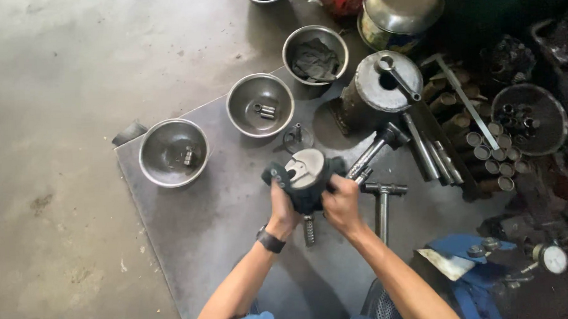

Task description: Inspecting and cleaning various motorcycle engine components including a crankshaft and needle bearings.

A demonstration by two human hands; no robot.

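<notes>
bowls: three steel bowls in a diagonal row on the grey mat [192,244]; left bowl [173,152] holds one small part, middle bowl [260,105] two small cylinders, right bowl [315,54] a dark rag
left hand [282,207]: closed around the metal part, wrist wears one black band
metal part [306,177]: one dark casting with pale round face, held over mat centre
right hand [341,201]: closed on the part's right side
T-handle wrenches: two, just right of hands
tubes: about ten, far right

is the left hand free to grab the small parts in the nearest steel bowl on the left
Probably not right now. The left hand is gripping the dark metal part together with the right hand. The bowl sits open on the plate to its left, nothing between them, so it would need to let go first.
</notes>
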